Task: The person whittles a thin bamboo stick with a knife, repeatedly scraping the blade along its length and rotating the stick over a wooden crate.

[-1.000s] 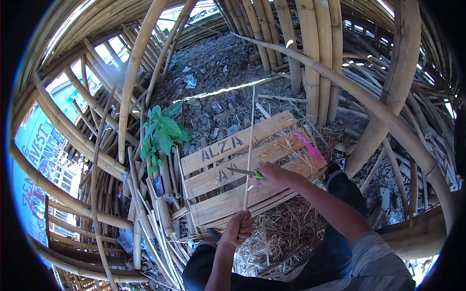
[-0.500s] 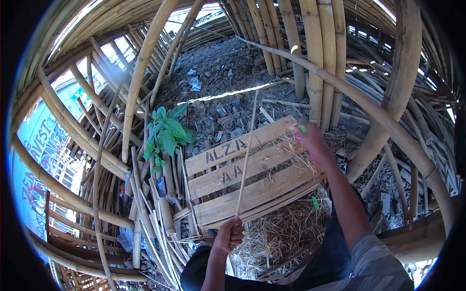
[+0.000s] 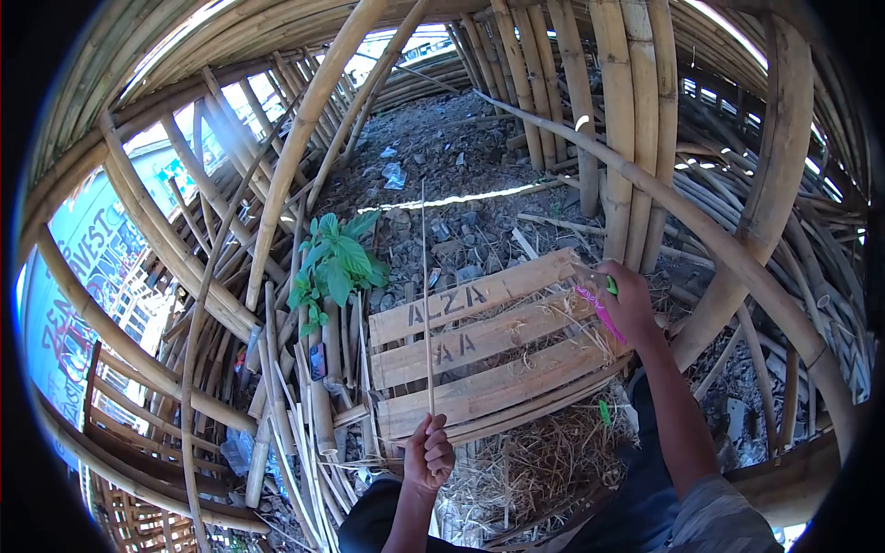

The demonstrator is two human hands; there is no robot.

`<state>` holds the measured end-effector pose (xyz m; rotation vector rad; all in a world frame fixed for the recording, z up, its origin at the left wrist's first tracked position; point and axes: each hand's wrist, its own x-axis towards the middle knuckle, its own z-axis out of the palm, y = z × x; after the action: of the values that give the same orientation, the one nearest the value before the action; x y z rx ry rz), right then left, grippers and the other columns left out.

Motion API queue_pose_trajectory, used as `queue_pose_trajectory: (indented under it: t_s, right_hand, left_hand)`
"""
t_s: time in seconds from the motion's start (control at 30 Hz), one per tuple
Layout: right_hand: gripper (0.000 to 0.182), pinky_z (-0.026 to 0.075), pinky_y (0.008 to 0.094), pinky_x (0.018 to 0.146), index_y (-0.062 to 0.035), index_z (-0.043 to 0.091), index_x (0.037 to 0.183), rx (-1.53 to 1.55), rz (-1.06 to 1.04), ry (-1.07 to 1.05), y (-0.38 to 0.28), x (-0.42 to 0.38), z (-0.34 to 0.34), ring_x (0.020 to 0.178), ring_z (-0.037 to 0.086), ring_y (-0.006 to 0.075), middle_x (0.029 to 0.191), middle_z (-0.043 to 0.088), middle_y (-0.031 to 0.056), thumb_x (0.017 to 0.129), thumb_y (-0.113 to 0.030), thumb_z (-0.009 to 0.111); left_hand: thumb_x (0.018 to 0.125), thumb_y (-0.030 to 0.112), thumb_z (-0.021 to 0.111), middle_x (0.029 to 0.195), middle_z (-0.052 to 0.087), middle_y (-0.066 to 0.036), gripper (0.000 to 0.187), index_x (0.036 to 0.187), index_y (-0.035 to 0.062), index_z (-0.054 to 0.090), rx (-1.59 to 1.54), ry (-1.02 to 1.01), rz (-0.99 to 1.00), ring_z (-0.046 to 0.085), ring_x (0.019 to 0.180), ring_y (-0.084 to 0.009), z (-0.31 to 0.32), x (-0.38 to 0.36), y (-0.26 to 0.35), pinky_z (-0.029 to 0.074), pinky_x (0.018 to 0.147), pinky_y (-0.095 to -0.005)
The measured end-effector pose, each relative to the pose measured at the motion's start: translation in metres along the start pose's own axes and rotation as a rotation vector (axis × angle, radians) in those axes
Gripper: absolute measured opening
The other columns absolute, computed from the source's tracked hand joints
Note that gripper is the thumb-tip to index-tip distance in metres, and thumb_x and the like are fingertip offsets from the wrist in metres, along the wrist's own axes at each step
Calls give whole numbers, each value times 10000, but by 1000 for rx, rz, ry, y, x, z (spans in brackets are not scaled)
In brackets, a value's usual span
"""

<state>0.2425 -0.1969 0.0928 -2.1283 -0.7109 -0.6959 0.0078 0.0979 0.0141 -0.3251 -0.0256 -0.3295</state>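
My left hand (image 3: 429, 453) is closed round the lower end of a thin bamboo stick (image 3: 427, 304), which stands nearly upright in front of the crate. My right hand (image 3: 630, 297) is closed on what looks like a knife (image 3: 590, 275) with a green part at the grip; its blade points left over the crate's upper right corner. The slatted wooden crate (image 3: 479, 346), lettered "ALZA" and "AA", lies before me with straw between its slats. Something bright pink (image 3: 604, 315) shows just below my right hand, on or near the crate's right end.
Straw and shavings (image 3: 525, 461) cover the ground near my legs. Split bamboo strips (image 3: 295, 442) lie to the left, near a leafy green plant (image 3: 336, 263). A long bamboo pole (image 3: 645, 180) crosses on the right, with thick bamboo posts (image 3: 636, 129) behind it.
The stick in my left hand has swung from a rightward lean to nearly upright. My right hand has moved slightly down and right, and the view has shifted a little.
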Motion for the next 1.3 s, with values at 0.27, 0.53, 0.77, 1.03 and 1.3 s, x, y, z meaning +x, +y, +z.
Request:
queue_pose_trajectory:
  t_s: [0.27,0.53,0.77,1.03,1.3]
  right_hand:
    - [302,470,437,669,-18,551,1004,-474,273,44,67,-10,42,783,607,351,843,619,195,880,-290,506]
    - [305,466,382,552,-22,619,805,-167,339,-465,0,-17,47,557,600,277,603,593,137,800,-327,611]
    - [292,476,422,588,-14,584,908,260,108,-785,-58,-74,107,585,605,323,621,581,188,822,-292,568]
    - [357,467,448,623,9,577,807,331,116,-1059,-76,-114,138,648,600,381,665,594,217,826,-346,538]
    - [277,481,420,607,-8,614,720,281,-24,-1095,-87,-130,143,653,619,338,661,599,199,773,-276,569]
  left_hand:
    - [981,307,295,519,194,51,295,758,115,321,154,77,-86,150,370,-30,-12,2,-4,119,307,-179]
    - [963,364,345,529,210,66,326,714,155,337,633,386,-97,155,383,-22,-14,6,-9,128,318,-181]
    - [950,360,366,524,232,62,307,708,172,349,1158,696,91,183,387,-34,-22,17,-27,128,320,-200]
    - [895,270,387,519,225,70,245,669,185,345,1073,754,64,184,393,-36,-25,17,-29,123,329,-207]
    - [855,241,407,521,212,63,240,647,182,303,1085,796,77,182,398,-45,-31,15,-29,122,343,-224]
